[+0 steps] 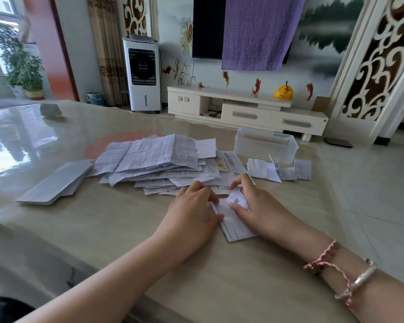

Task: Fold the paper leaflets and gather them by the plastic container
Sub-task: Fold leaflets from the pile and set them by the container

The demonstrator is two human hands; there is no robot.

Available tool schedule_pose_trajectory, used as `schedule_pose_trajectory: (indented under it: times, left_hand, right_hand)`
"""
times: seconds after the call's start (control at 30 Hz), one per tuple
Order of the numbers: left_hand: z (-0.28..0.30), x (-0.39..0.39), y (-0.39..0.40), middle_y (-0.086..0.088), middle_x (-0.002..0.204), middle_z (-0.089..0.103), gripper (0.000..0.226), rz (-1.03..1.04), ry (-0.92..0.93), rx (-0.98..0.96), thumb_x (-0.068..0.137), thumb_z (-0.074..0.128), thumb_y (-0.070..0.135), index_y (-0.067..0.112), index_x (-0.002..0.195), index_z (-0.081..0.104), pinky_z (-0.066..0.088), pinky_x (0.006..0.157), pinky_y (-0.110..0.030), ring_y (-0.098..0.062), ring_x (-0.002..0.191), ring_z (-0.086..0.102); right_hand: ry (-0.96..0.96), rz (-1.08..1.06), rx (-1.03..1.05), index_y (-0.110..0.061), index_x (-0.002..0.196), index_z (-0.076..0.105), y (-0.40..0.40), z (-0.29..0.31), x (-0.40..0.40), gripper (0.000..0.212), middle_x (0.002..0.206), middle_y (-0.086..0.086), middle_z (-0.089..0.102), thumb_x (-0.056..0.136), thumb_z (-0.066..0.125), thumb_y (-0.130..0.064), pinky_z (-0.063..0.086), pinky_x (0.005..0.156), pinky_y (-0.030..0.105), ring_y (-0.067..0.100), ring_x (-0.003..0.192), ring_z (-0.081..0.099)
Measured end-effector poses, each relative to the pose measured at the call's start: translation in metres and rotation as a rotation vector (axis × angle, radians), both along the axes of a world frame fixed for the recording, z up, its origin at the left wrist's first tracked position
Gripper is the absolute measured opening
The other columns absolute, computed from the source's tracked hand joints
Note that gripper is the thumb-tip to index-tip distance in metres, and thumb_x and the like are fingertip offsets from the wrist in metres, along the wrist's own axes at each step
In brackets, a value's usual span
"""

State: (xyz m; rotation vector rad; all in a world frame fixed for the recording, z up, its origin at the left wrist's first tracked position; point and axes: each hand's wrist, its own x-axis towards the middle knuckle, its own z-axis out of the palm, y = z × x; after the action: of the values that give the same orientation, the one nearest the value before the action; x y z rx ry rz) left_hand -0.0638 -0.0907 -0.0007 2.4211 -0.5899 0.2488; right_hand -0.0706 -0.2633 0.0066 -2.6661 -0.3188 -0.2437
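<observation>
While it lies flat on the glossy beige tabletop (117, 229), the small white printed paper leaflet (234, 223) is pressed from both sides: the left hand (191, 213) rests fingers on its left edge, and the right hand (259, 206) pinches a folded-up flap between thumb and forefinger. Just beyond sprawls a loose heap of unfolded printed leaflets (159, 162). Further right, several folded white leaflets (278, 170) sit against the clear rectangular plastic container (265, 144).
</observation>
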Motion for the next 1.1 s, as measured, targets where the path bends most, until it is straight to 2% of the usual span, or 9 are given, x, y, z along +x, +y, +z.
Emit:
schedule_pose_trajectory:
  times: [0.17,0.3,0.4,0.5,0.67,0.83,0.93,1.0,1.1]
  left_hand:
    - [0.001,-0.002,0.001,0.018,0.120,0.046,0.033,-0.033,-0.081,0.133,0.087,0.058,0.050,0.032,0.114,0.055,0.029,0.103,-0.025,-0.008,0.123,0.033]
    - [0.004,-0.004,0.003,0.023,0.116,0.043,0.045,-0.037,-0.045,0.244,0.077,0.055,0.068,0.038,0.111,0.050,0.025,0.098,-0.024,-0.007,0.119,0.031]
    - [0.006,-0.006,0.003,0.022,0.117,0.041,0.051,-0.039,-0.034,0.305,0.076,0.052,0.072,0.038,0.114,0.047,0.023,0.098,-0.026,-0.009,0.118,0.029]
    - [0.007,-0.007,0.003,0.022,0.116,0.038,0.054,-0.048,-0.011,0.324,0.075,0.052,0.074,0.038,0.114,0.045,0.021,0.095,-0.026,-0.009,0.117,0.028]
    - [0.010,-0.009,0.005,0.021,0.119,0.038,0.065,-0.069,0.030,0.349,0.068,0.050,0.080,0.038,0.117,0.043,0.019,0.094,-0.027,-0.010,0.119,0.026]
    - [0.013,-0.008,0.005,0.020,0.119,0.038,0.065,-0.071,0.053,0.304,0.066,0.058,0.077,0.037,0.115,0.046,0.021,0.098,-0.029,-0.012,0.121,0.027]
    - [0.015,-0.008,0.007,0.020,0.119,0.036,0.063,-0.094,0.087,0.280,0.065,0.061,0.076,0.041,0.115,0.045,0.019,0.097,-0.028,-0.012,0.122,0.026]
    - [0.014,-0.008,0.007,0.020,0.118,0.037,0.057,-0.099,0.100,0.247,0.065,0.064,0.073,0.043,0.110,0.047,0.018,0.096,-0.027,-0.012,0.120,0.026]
    - [0.012,-0.006,0.003,0.017,0.109,0.043,0.032,-0.060,0.098,0.118,0.072,0.066,0.062,0.038,0.091,0.056,0.025,0.098,-0.028,-0.013,0.115,0.032]
  right_hand:
    - [-0.029,-0.012,-0.014,-0.024,0.113,0.032,0.002,0.000,-0.001,0.027,0.090,0.003,0.059,0.095,0.051,-0.031,0.039,0.067,0.030,0.018,0.080,0.057]
    - [-0.095,0.004,-0.043,-0.020,0.122,0.033,-0.005,0.002,-0.010,0.044,0.110,-0.008,0.040,0.090,0.059,-0.034,0.037,0.089,0.023,0.012,0.108,0.044]
    - [-0.109,0.011,-0.158,-0.024,0.124,0.030,-0.018,0.008,-0.021,0.049,0.118,-0.009,0.031,0.088,0.059,-0.041,0.031,0.099,0.025,0.008,0.114,0.031]
    - [-0.093,0.022,-0.209,-0.029,0.120,0.030,-0.029,0.009,-0.028,0.042,0.116,-0.012,0.025,0.089,0.056,-0.037,0.031,0.103,0.030,0.010,0.115,0.029]
    - [-0.142,0.152,-0.134,-0.034,0.109,0.047,-0.037,0.010,-0.034,0.028,0.112,-0.022,0.040,0.087,0.062,-0.027,0.032,0.102,0.024,0.000,0.115,0.036]
    - [0.066,0.267,0.006,-0.037,0.107,0.062,-0.038,0.019,-0.040,0.030,0.115,-0.023,0.056,0.080,0.072,-0.043,0.039,0.098,0.017,-0.005,0.117,0.049]
    - [0.058,0.249,-0.040,-0.035,0.109,0.064,-0.038,0.021,-0.041,0.028,0.113,-0.024,0.060,0.082,0.072,-0.030,0.041,0.095,0.017,-0.008,0.111,0.052]
    - [0.029,0.218,-0.047,-0.034,0.107,0.066,-0.036,0.023,-0.041,0.028,0.108,-0.024,0.063,0.084,0.066,-0.018,0.043,0.091,0.017,-0.009,0.105,0.055]
    - [0.033,0.158,0.079,-0.031,0.092,0.070,-0.031,0.025,-0.037,0.014,0.091,-0.018,0.068,0.086,0.063,-0.020,0.046,0.084,0.020,-0.003,0.090,0.061]
